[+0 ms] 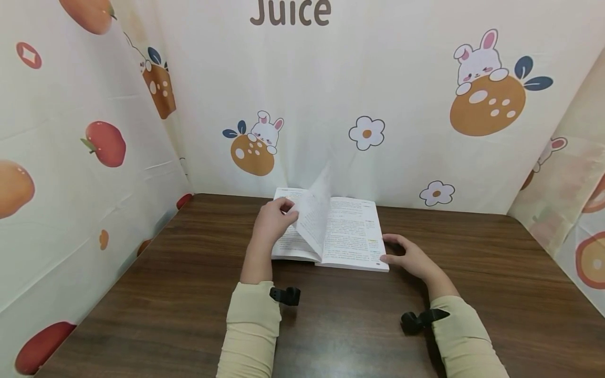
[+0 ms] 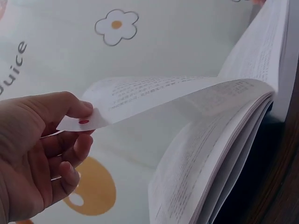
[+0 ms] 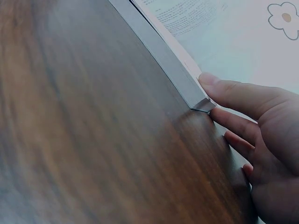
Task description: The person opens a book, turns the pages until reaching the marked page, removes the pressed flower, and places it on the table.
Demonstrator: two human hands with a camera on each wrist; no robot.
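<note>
An open book with printed white pages lies on the table by the back curtain. Between thumb and index finger, my left hand pinches a lifted page by its corner. That page curves up from the spine in the left wrist view, with a small red mark beside the thumb. At the book's lower right corner is my right hand. In the right wrist view its thumb rests on the top page edge, while the index finger touches the side of the page block.
The dark brown wooden table extends in front and to both sides. A pale curtain printed with fruit, rabbits and flowers hangs behind and at the sides. Black wrist cameras are strapped over both cream sleeves.
</note>
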